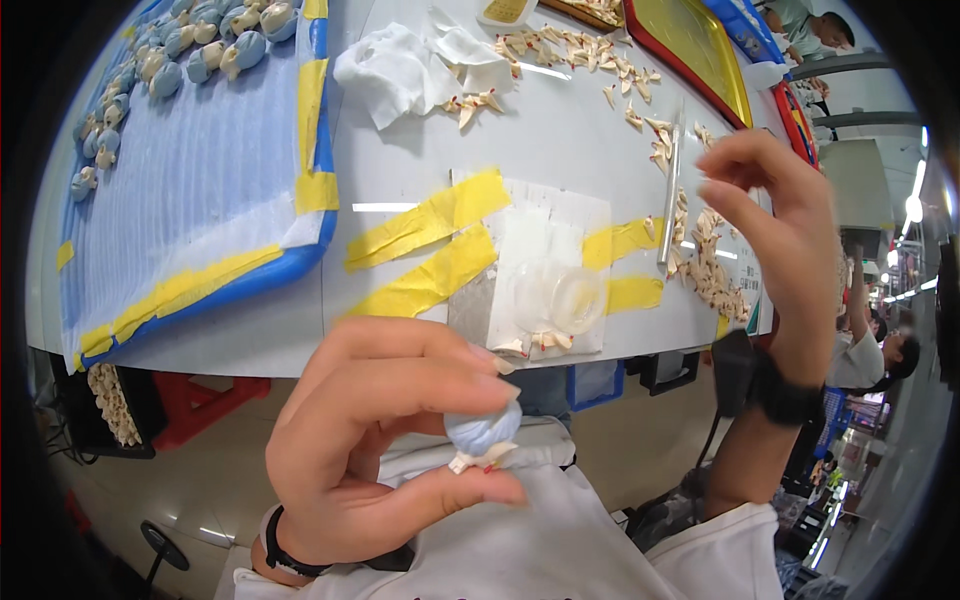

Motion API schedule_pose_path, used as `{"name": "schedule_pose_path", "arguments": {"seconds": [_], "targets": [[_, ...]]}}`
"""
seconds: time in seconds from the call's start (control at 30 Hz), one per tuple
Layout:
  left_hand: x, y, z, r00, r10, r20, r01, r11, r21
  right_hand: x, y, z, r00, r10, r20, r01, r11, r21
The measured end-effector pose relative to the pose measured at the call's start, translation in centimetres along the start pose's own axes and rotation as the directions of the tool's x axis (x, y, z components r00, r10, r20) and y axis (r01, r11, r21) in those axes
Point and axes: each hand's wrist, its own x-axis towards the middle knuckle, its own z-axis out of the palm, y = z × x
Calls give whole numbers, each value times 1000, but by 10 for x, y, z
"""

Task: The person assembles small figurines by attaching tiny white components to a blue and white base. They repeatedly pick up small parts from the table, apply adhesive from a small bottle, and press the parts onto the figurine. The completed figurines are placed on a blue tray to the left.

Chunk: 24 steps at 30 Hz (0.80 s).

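My left hand point(385, 430) is closed, pinching a small blue-and-cream figurine point(483, 430) between thumb and fingertips near the table's front edge. The figurine's rounded top is pale blue; its cream underside has a small red spot. Raised over the right part of the table, my right hand point(775, 205) has its fingers curled, with a gap between thumb and forefinger and nothing seen in it. Under and beside it lie many small cream pointed pieces point(715, 265), some red-tipped. A thin straight rod point(673, 190) lies left of that hand.
A blue tray point(300, 262) lined with ribbed foam, left, bears several blue-and-cream figurines point(240, 52). A round clear dish point(575, 300) stands on a board fixed with yellow tape point(430, 220). Crumpled white tissue point(395, 75) lies behind. Far right is a red-rimmed golden tray point(690, 45); people are beyond.
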Motion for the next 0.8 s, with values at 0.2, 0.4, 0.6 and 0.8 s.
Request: {"name": "schedule_pose_path", "arguments": {"seconds": [0.2, 0.4, 0.6, 0.8], "targets": [[2, 1, -4, 999, -36, 8, 36, 998, -44, 31, 20, 13, 979, -34, 199, 86, 962, -258], [7, 3, -7, 996, 0, 95, -4, 999, 46, 24, 15, 20, 967, -232, 101, 246, 956, -160], [6, 5, -6, 995, -32, 91, 31, 999, 16, -36, -16, -8, 981, 177, -83, -100, 817, 568], [0, 3, 9, 997, -72, 7, 72, 997, -33, -82, -17, 16, 849, 509, -145, -358, 753, 552]]}}
